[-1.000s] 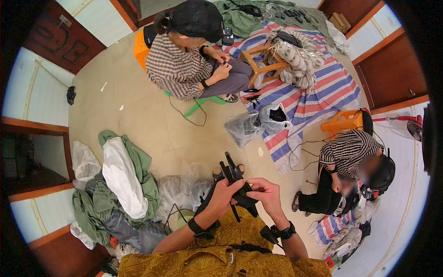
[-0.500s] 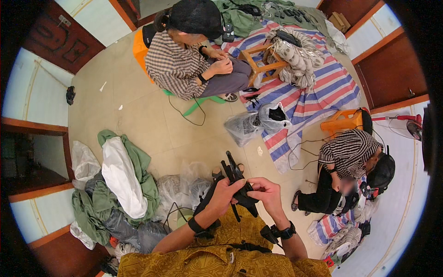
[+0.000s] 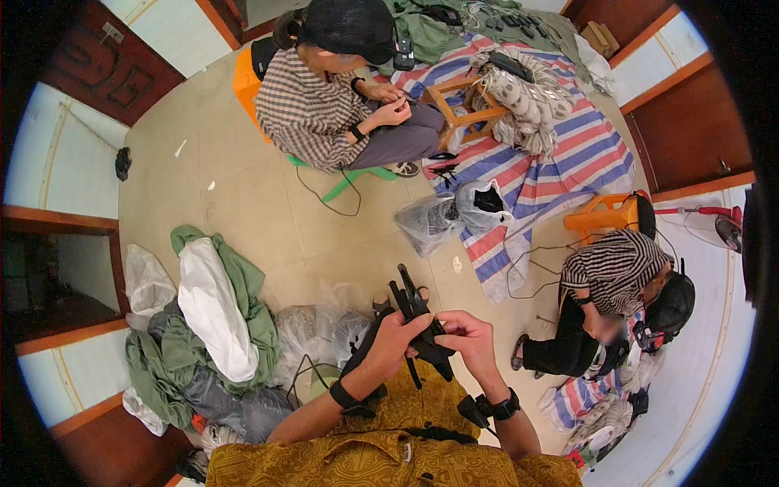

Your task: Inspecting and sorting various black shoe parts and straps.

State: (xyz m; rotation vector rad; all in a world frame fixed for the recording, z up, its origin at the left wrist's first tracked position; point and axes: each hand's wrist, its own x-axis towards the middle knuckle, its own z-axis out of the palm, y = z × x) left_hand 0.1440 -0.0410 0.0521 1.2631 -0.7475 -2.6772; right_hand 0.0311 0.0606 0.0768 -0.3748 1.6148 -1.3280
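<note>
In front of my body, my left hand (image 3: 393, 344) is closed round a bunch of slim black strip-like pieces (image 3: 411, 297) that stick up past the thumb. One thin black piece points down below the fingers. My right hand (image 3: 468, 334) pinches near the lower right side of the same bunch, its thumb and fingertips close to my left thumb. The exact kind of these pieces is too small to make out. A dark patch, perhaps my trousers or more black material, lies behind both hands.
Clear plastic bags (image 3: 304, 337) and a heap of green and white cloth (image 3: 217, 304) lie at left. Two bags with black contents (image 3: 430, 223) stand ahead by a striped sheet (image 3: 560, 191). One seated person (image 3: 312, 105) works ahead, another (image 3: 613, 276) at right.
My hands and the black pieces stay nearly still. The seated person ahead shifts their hands slightly.
</note>
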